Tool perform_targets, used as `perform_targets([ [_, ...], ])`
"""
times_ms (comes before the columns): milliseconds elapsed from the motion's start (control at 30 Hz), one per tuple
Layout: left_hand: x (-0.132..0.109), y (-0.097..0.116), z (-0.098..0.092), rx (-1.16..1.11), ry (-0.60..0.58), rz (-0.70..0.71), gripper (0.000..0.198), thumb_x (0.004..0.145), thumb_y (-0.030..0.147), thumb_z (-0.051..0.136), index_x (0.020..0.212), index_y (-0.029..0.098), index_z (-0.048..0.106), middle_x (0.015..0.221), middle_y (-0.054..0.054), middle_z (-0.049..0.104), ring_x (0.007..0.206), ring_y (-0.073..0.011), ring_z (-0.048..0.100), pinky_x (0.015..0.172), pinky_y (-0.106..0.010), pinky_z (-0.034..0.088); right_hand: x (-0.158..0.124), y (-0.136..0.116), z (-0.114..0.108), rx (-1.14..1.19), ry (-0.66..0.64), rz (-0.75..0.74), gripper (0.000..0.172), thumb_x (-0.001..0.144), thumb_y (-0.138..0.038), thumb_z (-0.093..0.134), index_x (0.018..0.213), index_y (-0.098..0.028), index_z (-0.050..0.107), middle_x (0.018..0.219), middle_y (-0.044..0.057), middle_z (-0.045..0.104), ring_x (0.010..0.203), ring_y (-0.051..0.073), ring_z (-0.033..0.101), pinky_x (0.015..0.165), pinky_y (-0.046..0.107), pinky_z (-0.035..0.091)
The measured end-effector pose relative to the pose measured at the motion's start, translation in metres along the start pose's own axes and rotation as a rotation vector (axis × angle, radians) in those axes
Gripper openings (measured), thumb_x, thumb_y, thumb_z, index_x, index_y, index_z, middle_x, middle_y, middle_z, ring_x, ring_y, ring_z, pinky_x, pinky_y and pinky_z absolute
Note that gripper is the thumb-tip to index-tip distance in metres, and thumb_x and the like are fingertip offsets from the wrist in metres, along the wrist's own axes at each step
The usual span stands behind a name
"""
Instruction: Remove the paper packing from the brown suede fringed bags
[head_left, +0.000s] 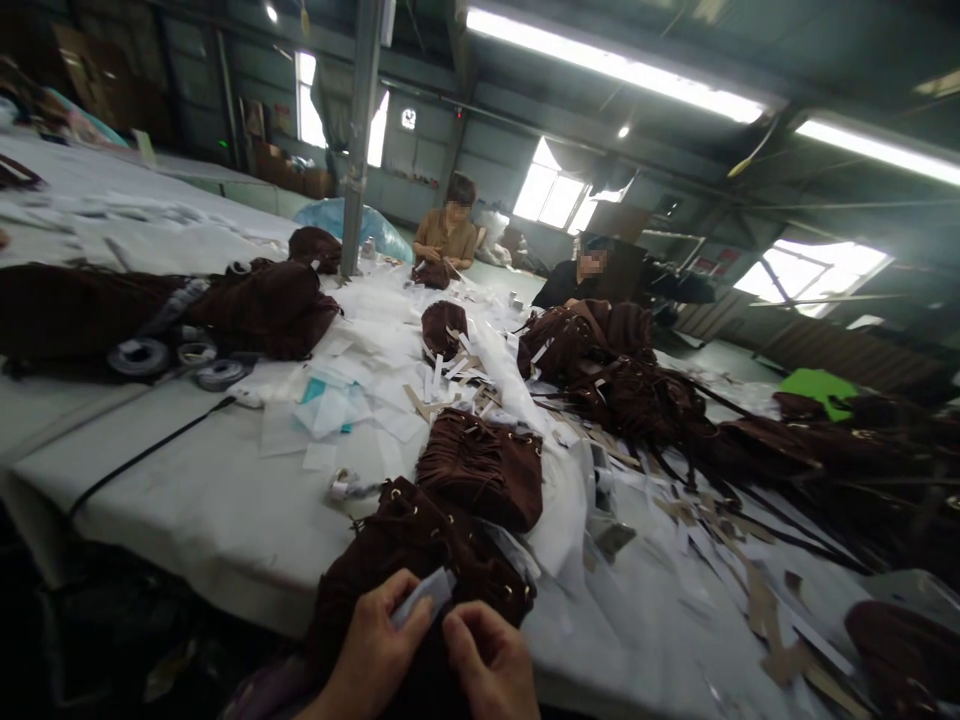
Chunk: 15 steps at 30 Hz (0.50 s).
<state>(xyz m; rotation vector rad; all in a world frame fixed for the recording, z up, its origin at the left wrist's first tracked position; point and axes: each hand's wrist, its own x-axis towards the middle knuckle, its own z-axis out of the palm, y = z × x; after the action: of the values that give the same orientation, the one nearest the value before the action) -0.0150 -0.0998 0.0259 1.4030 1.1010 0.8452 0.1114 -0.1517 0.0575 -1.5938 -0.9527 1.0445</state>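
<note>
My left hand (371, 645) and my right hand (491, 665) meet at the bottom edge of the view, just above a dark brown fringed suede bag (405, 545) lying at the table's near edge. Both pinch a small pale strip (424, 592), which looks like paper or tape, between thumb and fingers. A second brown fringed bag (484, 465) lies right behind the first.
A long white table (210, 490) carries heaps of brown bags (607, 365), tape rolls (142, 357), paper scraps (337, 405) and cardboard strips (772, 625). Two people sit at the far side (450, 235) (589, 275). A steel post (358, 140) rises mid-table. A black strap (150, 450) crosses the left part.
</note>
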Motion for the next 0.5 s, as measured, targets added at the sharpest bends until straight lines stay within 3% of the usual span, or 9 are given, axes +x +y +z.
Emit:
perform_targets([
  [233, -0.008, -0.003, -0.002, 0.156, -0.004, 0.125, 0.019, 0.085, 0.031, 0.051, 0.079, 0.019, 0.064, 0.065, -0.002, 0.063, 0.061, -0.0164, 0.059, 0.061, -0.021, 0.042, 0.018, 0.008, 0.007, -0.246, 0.078, 0.071, 0.053, 0.07, -0.064, 0.06, 0.056, -0.014, 0.067, 0.052, 0.0, 0.054, 0.053, 0.012, 0.045, 0.049, 0.023, 0.035],
  [500, -0.011, 0.004, -0.008, 0.12, -0.048, 0.108, 0.021, 0.086, 0.032, 0.049, 0.078, 0.018, 0.063, 0.062, -0.001, 0.059, 0.058, -0.0151, 0.057, 0.058, -0.02, 0.041, 0.016, 0.017, 0.008, -0.328, 0.097, 0.159, 0.058, 0.069, -0.072, 0.054, 0.05, -0.017, 0.058, 0.04, -0.003, 0.045, 0.036, 0.009, 0.036, 0.036, 0.024, 0.025],
])
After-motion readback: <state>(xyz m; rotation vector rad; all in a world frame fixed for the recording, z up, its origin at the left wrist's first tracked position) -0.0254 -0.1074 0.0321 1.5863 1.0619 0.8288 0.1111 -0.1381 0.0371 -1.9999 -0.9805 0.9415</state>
